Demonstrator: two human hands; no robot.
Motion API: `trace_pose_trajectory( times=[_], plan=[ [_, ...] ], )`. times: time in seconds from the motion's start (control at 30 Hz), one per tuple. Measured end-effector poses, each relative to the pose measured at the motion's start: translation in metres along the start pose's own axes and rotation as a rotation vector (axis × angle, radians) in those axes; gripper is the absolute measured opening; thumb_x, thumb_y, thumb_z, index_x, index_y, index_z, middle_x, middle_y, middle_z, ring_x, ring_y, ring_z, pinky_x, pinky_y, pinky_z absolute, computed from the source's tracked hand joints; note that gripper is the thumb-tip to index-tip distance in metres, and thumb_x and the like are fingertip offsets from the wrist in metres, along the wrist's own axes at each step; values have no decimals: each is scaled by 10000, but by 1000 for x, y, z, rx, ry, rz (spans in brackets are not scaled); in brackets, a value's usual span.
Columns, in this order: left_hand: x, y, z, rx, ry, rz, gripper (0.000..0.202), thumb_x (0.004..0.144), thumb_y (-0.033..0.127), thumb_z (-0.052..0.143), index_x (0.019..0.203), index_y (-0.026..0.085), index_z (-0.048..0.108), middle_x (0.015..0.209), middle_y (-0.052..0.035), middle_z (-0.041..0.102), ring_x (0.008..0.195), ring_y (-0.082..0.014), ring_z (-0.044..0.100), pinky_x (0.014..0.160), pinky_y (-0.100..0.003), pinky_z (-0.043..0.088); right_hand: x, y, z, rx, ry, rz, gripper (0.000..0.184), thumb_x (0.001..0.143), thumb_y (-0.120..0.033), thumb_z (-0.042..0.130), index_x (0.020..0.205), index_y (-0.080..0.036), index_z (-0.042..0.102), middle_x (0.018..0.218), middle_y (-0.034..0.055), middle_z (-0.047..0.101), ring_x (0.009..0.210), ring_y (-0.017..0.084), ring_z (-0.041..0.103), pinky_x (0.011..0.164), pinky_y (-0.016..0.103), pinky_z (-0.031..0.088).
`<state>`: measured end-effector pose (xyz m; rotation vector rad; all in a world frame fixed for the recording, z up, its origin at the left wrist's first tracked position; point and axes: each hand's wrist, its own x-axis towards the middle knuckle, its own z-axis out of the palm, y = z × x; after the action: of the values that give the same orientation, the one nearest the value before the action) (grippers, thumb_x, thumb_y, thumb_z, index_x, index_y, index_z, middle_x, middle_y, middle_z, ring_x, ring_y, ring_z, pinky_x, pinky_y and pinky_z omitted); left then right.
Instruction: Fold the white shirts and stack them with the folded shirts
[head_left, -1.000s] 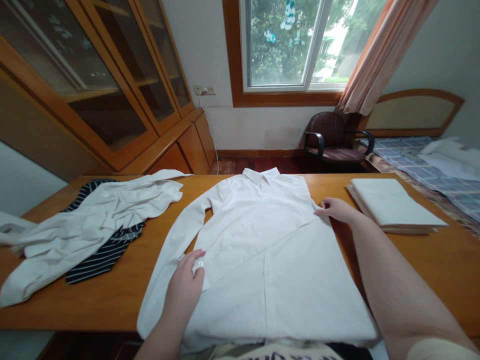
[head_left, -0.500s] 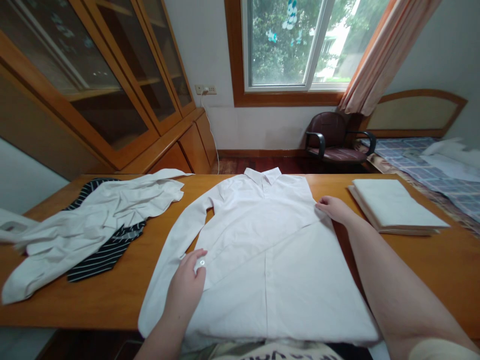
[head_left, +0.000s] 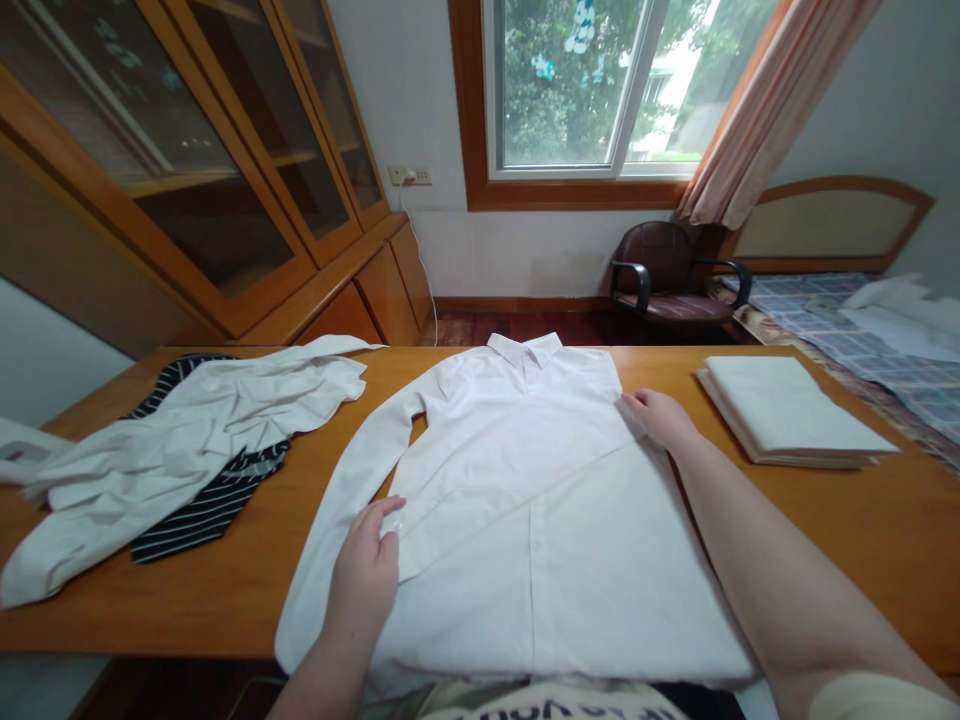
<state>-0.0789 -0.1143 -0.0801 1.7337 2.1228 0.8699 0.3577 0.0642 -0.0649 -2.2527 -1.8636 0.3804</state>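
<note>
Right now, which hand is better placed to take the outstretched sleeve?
Probably the left hand: it lies just beside the outstretched sleeve, while the right hand is at the opposite edge of the white shirt.

Maroon armchair (head_left: pixel 656 262) below window (head_left: pixel 562 100), pink curtain (head_left: pixel 780 110) right; glass-door cabinet (head_left: pixel 232 140) left.

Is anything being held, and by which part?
White dress shirt: right hand pinches its side edge; left hand touches the folded-over cuff, grip unclear.
</note>
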Motion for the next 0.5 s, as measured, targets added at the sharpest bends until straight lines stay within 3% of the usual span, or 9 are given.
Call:
trace_pose_trajectory(
  times=[0.27,0.5],
  plan=[
    [-1,-1,-1,-54,26,-23,350,755,182,375,1023,192,600,1119,-52,624,1073,-221,561,975,-345,429,6,4,3,82,-33,-45,389,765,-438,584,1011,-151,673,933,91,695,816,212,607,629,249,388],
    [-1,-1,0,-50,11,-40,349,748,188,384,1017,197,606,1095,-51,625,1053,-222,566,952,-342,441,4,6,4,72,-12,-67,278,815,-403,474,745,-182,626,707,39,645,652,171,557,555,247,339]
  ],
)
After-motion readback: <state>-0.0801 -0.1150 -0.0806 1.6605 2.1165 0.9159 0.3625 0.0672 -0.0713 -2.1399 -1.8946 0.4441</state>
